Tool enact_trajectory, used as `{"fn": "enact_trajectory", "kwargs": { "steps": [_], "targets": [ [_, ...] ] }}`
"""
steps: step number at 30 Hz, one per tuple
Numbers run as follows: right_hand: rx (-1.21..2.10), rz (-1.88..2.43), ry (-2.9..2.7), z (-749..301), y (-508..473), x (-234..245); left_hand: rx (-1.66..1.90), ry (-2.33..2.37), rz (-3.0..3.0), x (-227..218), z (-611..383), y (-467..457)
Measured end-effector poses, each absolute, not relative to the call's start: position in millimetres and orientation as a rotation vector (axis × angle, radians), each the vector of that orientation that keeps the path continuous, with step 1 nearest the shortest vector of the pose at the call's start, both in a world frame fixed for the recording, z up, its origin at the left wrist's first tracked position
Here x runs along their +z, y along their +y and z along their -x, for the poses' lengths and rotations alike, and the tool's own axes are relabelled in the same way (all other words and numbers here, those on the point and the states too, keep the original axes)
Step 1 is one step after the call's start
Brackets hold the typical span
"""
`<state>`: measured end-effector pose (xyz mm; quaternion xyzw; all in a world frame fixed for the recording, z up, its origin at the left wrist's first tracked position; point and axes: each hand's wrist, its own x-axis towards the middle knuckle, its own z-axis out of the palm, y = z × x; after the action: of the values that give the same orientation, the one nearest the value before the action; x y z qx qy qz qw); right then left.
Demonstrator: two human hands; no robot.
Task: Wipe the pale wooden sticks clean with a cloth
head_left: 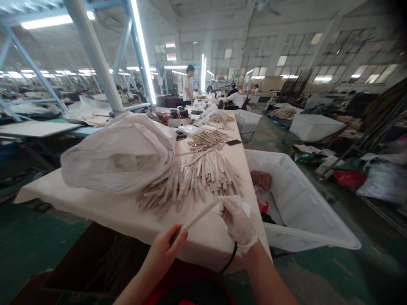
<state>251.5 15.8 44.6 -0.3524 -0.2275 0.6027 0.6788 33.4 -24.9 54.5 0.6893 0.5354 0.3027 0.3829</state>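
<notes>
My bare left hand (pixel 165 245) is closed on the near end of a long pale strip (pixel 202 213), with the thumb along its top. The strip slants up to the right, above the table edge. At its far end my right hand (pixel 238 224), in a white glove, pinches a white cloth (pixel 234 200) against or around the strip; the exact contact is hidden by the fingers. Just beyond both hands, many similar pale strips (pixel 219 173) lie fanned out in a heap on the covered table (pixel 146 224).
A big white sack (pixel 114 156) sits on the table's left. Further back lie another strip bundle (pixel 206 140) and a dark phone-like slab (pixel 233 142). A white bin (pixel 305 207) stands against the right side. A dark cord (pixel 230 260) hangs below my right wrist. Several people work far off.
</notes>
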Motion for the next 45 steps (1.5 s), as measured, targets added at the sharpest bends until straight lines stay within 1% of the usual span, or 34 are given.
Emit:
{"fn": "enact_trajectory", "kwargs": {
  "steps": [4, 8, 15, 20, 24, 30, 34, 37, 45],
  "targets": [
    [1.398, 0.808, -0.548, -251, 13, 48, 0.752, 1.467, -1.816, 56, -27, -27],
    [1.328, 0.843, -0.580, -253, 9, 49, 0.704, 1.506, -1.906, 56, -26, -29],
    [1.317, 0.829, -0.508, -257, 7, 48, 0.621, 1.449, -2.023, 61, -28, -36],
    [1.302, 0.991, -0.699, -265, 4, 43, 0.522, 1.443, -2.019, 67, -24, -34],
    [1.287, 1.018, -0.819, -273, 2, 38, 0.520, 1.453, -1.992, 72, -17, -37],
    [1.293, 1.026, -0.809, -274, 1, 38, 0.501, 1.395, -1.976, 80, -17, -41],
    [1.351, 1.031, -0.820, -270, 0, 39, 0.485, 1.392, -1.979, 78, -16, -37],
    [1.386, 1.064, -0.929, -271, -1, 36, 0.434, 1.399, -1.976, 76, -11, -34],
    [1.315, 1.232, -1.216, -256, -2, 49, 0.408, 1.500, -2.021, 72, -5, -27]
  ]
}}
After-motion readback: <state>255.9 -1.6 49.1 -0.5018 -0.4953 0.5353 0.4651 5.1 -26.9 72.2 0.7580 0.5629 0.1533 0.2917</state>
